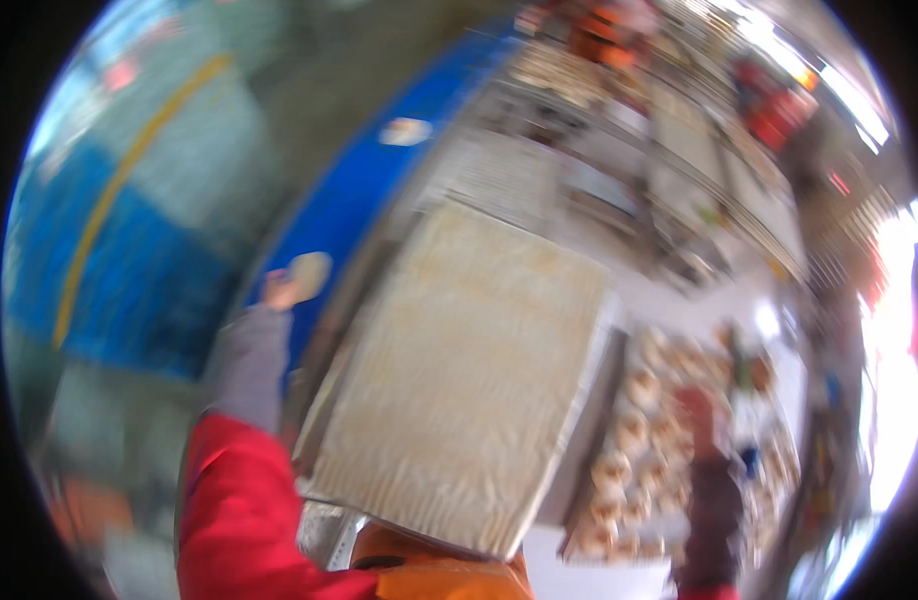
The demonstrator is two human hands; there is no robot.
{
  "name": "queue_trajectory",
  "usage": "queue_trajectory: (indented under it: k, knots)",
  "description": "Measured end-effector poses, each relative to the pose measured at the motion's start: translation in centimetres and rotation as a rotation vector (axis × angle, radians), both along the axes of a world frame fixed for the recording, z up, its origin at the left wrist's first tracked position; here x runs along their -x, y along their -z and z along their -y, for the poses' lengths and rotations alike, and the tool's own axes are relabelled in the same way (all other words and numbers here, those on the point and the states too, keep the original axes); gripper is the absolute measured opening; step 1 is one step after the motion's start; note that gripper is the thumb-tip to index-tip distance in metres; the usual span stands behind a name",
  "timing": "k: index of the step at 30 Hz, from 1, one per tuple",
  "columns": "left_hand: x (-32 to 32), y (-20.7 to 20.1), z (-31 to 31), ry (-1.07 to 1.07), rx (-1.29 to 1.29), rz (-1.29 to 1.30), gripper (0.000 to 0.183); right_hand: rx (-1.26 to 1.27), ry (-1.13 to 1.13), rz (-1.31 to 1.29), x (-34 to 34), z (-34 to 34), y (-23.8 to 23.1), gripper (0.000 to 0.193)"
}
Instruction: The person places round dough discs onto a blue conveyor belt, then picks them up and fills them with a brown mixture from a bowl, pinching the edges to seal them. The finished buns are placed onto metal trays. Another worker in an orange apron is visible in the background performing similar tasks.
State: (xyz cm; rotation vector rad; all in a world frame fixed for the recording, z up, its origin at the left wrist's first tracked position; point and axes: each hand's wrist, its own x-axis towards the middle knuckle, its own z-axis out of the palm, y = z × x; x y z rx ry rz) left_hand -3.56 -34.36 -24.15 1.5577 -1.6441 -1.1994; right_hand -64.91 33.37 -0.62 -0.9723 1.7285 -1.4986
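The whole view is smeared by motion. My left hand (279, 290) is stretched out over a blue conveyor belt (344, 195), its fingers closed on the near edge of a pale, flat, round piece of dough (310, 275). Farther along the belt lies another pale, roundish dough piece (406, 131). On the right side, my right hand (697, 412) is over a tray of several round, light-brown-topped pastries (639, 480); its fingers are too blurred to make out. Between my arms lies a large rectangular tray (469, 350) with a pale, ribbed-looking surface.
An orange apron (449, 578) shows at the tray's near edge. At the far end of the belt, a person in orange (604, 35) stands by another pastry-covered tray (559, 72). Metal racks or frames (679, 240) stand beyond the right-hand tray. A yellow line (129, 175) crosses the blue-and-grey floor.
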Motion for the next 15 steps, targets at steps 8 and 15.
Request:
queue_trajectory:
  k: [8, 15]
  knots:
    - [-6.9, 2.3, 0.5, 0.345, 0.124, 0.458, 0.046, -0.169, -0.401, -0.317, -20.4, 15.2, 1.0, 0.024]
    - [10.4, -19.0, -28.2, 0.660, -0.185, -0.387, 0.039, 0.115, -0.146, 0.354, -26.0, 15.5, 2.2, 0.057]
